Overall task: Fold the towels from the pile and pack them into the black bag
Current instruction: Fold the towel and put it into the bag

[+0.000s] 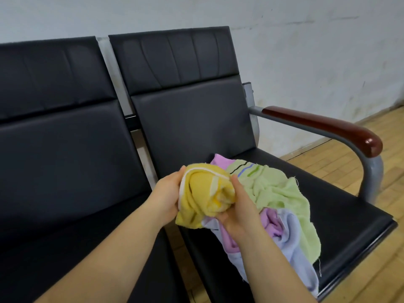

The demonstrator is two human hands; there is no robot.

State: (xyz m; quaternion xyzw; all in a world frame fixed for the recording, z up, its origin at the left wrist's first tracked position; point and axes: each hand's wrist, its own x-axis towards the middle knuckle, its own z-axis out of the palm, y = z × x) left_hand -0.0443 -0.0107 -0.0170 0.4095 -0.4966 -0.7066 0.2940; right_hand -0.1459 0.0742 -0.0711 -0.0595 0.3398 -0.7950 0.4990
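A crumpled yellow towel (204, 195) with a white edge is held between both my hands above the seat. My left hand (167, 196) grips its left side. My right hand (241, 212) grips its right and lower side. Behind and to the right lies the pile on the black seat (341, 215): a light green towel (277, 189) with stripes, a pink towel (270, 221) and a pale lavender towel (293, 237) that hangs over the seat's front edge. No black bag shows in the view.
Two black padded chairs stand side by side against a white wall (306, 51). The right chair has a grey metal armrest with a reddish wooden top (323, 125). The left seat (65, 193) is bare. Wooden floor (371, 270) lies to the right.
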